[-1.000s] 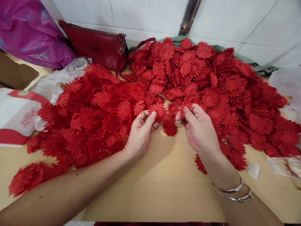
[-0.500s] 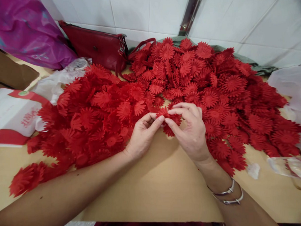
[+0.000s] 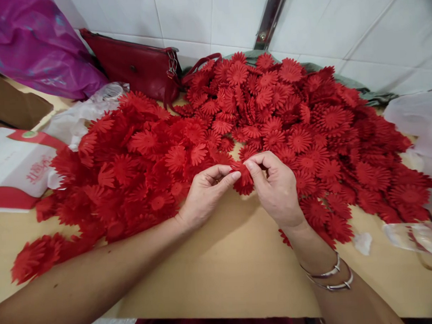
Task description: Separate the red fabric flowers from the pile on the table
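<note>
Between my two hands is a red artificial flower piece [image 3: 243,181] with narrow, pointed petals. My left hand [image 3: 210,188] pinches its left side between thumb and forefinger. On its right side, the thumb and curled forefinger of my right hand [image 3: 275,186] are closed on the petals. Part of the flower piece is hidden behind my fingertips, and I cannot tell whether it is one layer or several. Loose red flower pieces [image 3: 131,160] lie heaped left of my hands. A taller heap of similar flower pieces [image 3: 299,116] spreads behind and to the right.
A red handbag [image 3: 134,65] leans against the tiled wall [image 3: 186,19]. Far left are a purple bag [image 3: 38,50] and a white and red packet [image 3: 21,164]. Clear plastic [image 3: 413,122] lies at right on the wooden table [image 3: 213,275]. A metal strip [image 3: 273,18] runs up the wall.
My right hand's fingers, spread over the flower piece before, have curled in, and the thumb and forefinger now pinch its upper edge. My left hand has shifted slightly and keeps its pinch.
</note>
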### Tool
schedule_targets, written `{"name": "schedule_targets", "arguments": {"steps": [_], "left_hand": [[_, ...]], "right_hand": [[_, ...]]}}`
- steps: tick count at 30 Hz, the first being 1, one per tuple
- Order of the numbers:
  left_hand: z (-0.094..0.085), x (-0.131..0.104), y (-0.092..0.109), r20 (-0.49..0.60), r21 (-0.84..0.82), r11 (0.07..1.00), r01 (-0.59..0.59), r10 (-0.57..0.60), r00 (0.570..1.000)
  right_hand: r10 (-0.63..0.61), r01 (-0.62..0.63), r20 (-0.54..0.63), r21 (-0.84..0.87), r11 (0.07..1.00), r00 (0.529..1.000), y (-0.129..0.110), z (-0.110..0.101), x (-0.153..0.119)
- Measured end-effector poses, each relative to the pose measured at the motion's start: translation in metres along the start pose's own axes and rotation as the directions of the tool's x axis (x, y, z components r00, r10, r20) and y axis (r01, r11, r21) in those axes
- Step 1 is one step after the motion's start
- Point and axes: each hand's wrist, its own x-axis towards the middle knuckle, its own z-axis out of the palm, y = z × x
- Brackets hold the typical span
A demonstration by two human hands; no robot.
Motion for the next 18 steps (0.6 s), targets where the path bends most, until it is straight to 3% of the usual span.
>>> {"name": "schedule_targets", "arguments": {"steps": [4, 7, 9, 14, 18], "left_hand": [[0.0023, -0.0013, 0.0019, -0.011, -0.009, 1.000, 0.007, -0.007, 1.000], [0.0021, -0.0018, 0.0011, -0.021, -0.010, 1.000, -0.003, 0.003, 1.000], [0.0010, -0.0018, -0.0001, -0.030, 0.002, 1.000, -0.012, 0.012, 0.999], [-0.0009, -0.0009, -0.0019, -0.027, 0.003, 1.000, -0.013, 0.013, 1.000], [0.0002, -0.0003, -0.0014, -0.007, -0.020, 1.000, -0.010, 0.010, 1.000]], "right_hand": [[-0.082, 0.076, -0.055, -0.094, 0.993, 0.995, -0.0029, 0.0001, -0.0005], [-0.165, 0.161, -0.017, -0.148, 0.976, 0.986, -0.0038, -0.0023, 0.0006], [-0.130, 0.131, 0.021, -0.097, 0.987, 0.991, -0.0033, -0.0038, 0.0015], [0.104, -0.113, 0.069, 0.142, 0.983, 0.992, 0.0002, -0.0035, 0.0020], [0.063, -0.068, 0.067, 0.077, 0.995, 0.996, -0.0006, -0.0038, 0.0024]]}}
